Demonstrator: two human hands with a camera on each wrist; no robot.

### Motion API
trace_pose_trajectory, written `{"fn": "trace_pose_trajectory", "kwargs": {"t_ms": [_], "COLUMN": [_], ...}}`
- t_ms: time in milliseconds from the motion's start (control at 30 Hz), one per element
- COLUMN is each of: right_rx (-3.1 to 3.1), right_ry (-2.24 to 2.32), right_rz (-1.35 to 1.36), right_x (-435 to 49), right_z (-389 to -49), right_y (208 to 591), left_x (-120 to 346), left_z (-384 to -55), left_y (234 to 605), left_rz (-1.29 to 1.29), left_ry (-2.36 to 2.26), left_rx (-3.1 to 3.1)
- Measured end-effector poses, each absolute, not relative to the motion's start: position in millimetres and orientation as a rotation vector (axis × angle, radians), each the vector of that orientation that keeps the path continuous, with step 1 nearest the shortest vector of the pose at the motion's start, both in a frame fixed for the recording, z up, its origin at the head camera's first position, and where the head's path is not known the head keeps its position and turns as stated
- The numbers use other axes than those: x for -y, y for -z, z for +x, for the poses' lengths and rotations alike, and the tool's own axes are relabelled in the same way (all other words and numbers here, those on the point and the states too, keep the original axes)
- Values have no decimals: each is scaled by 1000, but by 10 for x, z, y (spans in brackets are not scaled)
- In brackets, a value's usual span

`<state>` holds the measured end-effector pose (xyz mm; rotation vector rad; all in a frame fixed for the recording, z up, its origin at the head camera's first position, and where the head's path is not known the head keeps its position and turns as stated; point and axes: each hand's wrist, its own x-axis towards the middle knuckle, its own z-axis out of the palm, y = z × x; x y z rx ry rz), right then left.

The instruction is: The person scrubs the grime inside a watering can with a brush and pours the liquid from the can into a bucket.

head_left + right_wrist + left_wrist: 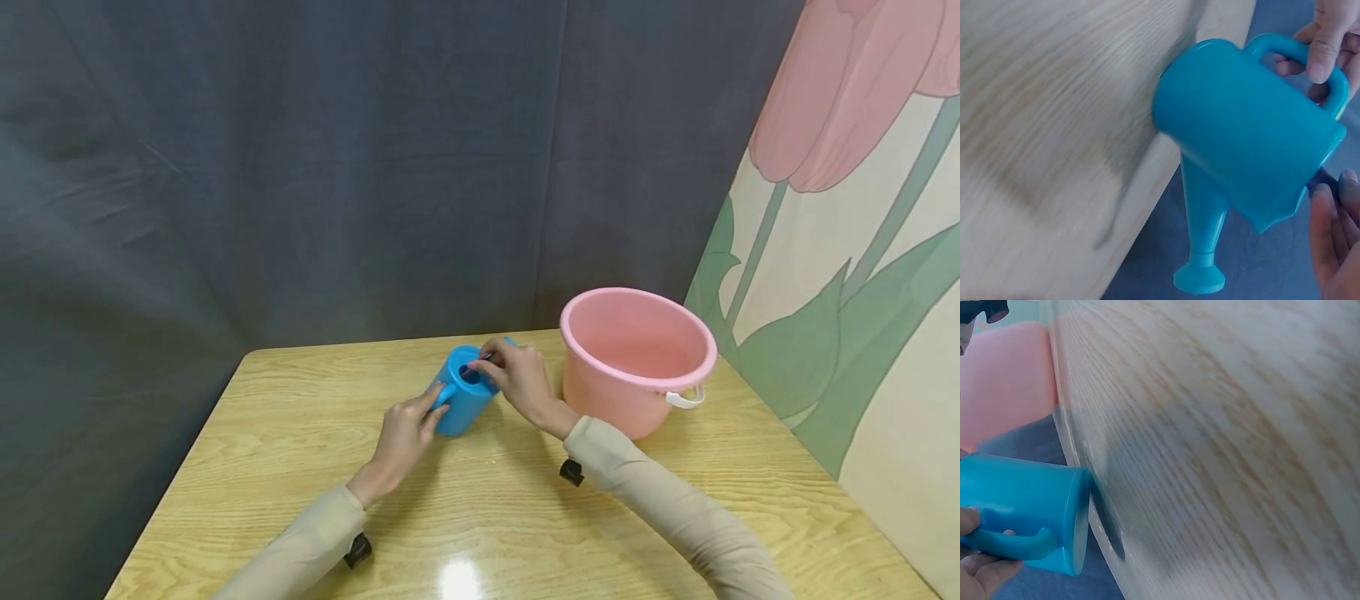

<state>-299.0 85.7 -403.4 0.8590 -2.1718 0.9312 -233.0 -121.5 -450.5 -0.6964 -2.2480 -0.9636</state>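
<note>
A blue watering can (pixel 461 408) is at the far middle of the table, its base at the tabletop and its opening facing up. My left hand (pixel 405 432) grips the can's handle (pixel 1282 47), thumb on top in the right wrist view. At the can's mouth, my right hand (pixel 523 385) pinches a small dark object (pixel 1324 180) between thumb and fingers. Part of that object is hidden by the rim and fingers, and I cannot tell what it is. The can's long spout (pixel 1204 212) with its flared end points away from the handle.
Right of the can stands a pink bucket (pixel 637 408) with a white handle (pixel 686 400). Behind the wooden table (pixel 315 408) hangs a dark curtain (pixel 375 167). A wall painted with tulips (pixel 847 350) borders the right side.
</note>
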Motion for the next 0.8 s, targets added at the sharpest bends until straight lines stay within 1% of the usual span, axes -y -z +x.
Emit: {"fn": "trace_pose_trajectory", "kwargs": {"t_ms": [300,400,633,800], "right_rx": [2223,2225,2253,2261], "right_ry": [-1594,-1815,-2267,-2376], "right_rz": [820,747,448,346], "right_x": [-838,-829,-797,-793], "right_z": [-2992,-2968,-2936,-2934], "right_y": [3968,3927,3828,3789], "left_x": [1218,1221,1226,1219], "left_z": [-2337,-2340,-2342,-2343], "left_y": [4504,4515,4527,4526], "left_rz": [-702,-700,-690,-691], "left_ry": [957,964,981,967], "left_rx": [2220,2215,2212,2212]}}
